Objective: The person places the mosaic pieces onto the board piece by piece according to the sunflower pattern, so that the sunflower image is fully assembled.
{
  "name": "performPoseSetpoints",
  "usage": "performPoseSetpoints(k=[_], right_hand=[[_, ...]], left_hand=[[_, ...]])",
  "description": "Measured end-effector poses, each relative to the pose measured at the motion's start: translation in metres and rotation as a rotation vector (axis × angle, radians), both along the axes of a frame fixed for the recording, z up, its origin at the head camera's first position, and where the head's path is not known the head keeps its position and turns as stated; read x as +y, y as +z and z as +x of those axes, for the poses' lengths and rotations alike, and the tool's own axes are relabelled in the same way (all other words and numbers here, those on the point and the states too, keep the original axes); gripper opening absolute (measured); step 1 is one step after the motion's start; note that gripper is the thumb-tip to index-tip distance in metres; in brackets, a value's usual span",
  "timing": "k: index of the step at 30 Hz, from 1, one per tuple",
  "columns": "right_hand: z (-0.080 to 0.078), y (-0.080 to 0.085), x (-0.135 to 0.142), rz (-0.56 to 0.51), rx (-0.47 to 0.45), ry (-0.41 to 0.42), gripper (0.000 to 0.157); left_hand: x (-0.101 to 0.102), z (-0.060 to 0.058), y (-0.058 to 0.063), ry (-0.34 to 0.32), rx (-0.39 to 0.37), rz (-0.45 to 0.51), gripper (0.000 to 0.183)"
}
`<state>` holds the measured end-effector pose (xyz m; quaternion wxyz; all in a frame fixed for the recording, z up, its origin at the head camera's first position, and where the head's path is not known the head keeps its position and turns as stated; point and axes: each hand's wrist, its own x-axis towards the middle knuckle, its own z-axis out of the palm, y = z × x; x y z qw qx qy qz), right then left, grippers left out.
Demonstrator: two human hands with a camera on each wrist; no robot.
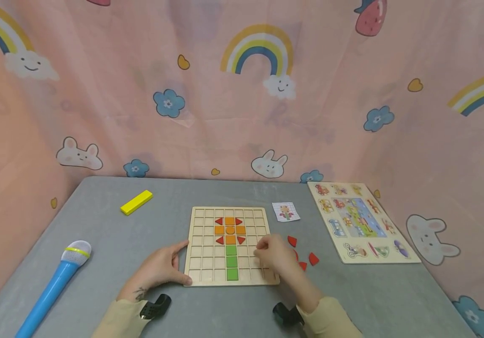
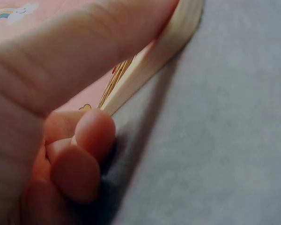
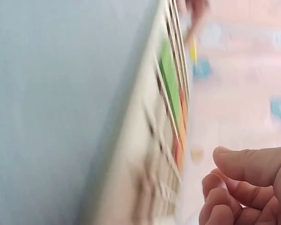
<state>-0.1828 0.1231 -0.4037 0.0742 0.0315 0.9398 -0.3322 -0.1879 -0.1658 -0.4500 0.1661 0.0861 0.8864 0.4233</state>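
Observation:
A wooden grid board lies on the table. Orange tiles form a cross on it, with small red pieces at its corners and a column of green tiles below. My left hand rests along the board's left edge; thumb and index finger touch it, while the other fingers are curled beneath. Above the board's right part is my right hand, thumb near the bent index finger. No piece shows between them, but the fingertips are partly hidden. Several loose red pieces lie beside that hand.
A small picture card lies past the board's upper right corner. Farther right is a wooden picture puzzle. A yellow block and a blue toy microphone lie on the left. A patterned pink cloth hangs behind the table.

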Motion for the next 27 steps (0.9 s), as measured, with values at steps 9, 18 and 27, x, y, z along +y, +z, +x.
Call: performPoseSetpoints(k=[9,18,27], right_hand=[[-0.036,-0.008,0.075,0.149,-0.067,-0.111,0.009],[-0.037,-0.018,0.086,0.246,-0.113,-0.098,0.015],[-0.042,-0.006,0.056,-0.052,-0.067,-0.072,0.019]], left_hand=[[-0.002,0.000,0.000,-0.011,-0.009,0.003,0.109],[-0.001,0.001,-0.001,-0.034,-0.012,0.017,0.109],[0.000,-0.001,-0.001,-0.022,-0.005,0.015,0.109]])
